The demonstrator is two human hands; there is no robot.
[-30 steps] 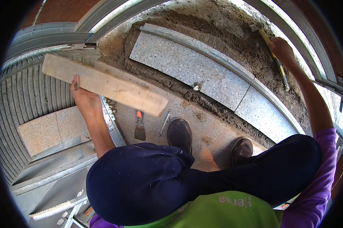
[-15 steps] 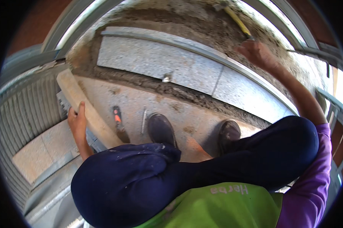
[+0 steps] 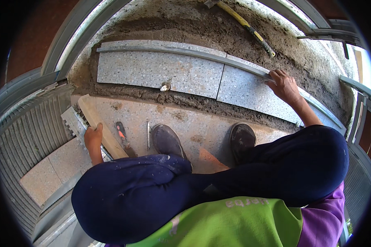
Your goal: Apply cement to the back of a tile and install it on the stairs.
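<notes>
My left hand (image 3: 93,140) is closed at the edge of a wooden board (image 3: 104,129), its thumb against the wood. A toothed grey plate (image 3: 73,122) like a notched trowel lies beside that board, partly covered. My right hand (image 3: 286,87) grips a long metal straightedge (image 3: 165,50) that lies along the speckled stone slabs (image 3: 152,70), with thumb and fingers on either side of the bar. Beyond it, the hammer (image 3: 239,18) with a yellow and black handle rests on the mortar bed (image 3: 165,31), apart from my hand.
A red and black handled tool (image 3: 120,131) and a thin metal strip (image 3: 148,135) lie on the step by my boots (image 3: 167,142). Ribbed mortar (image 3: 29,136) and loose tiles (image 3: 55,166) are on the left. Metal frames (image 3: 66,45) border the area.
My right hand has let go of the hammer, now on the mortar, and come nearer to grip the straightedge. The wooden board's far end has shifted right, and my left fingers have curled in.
</notes>
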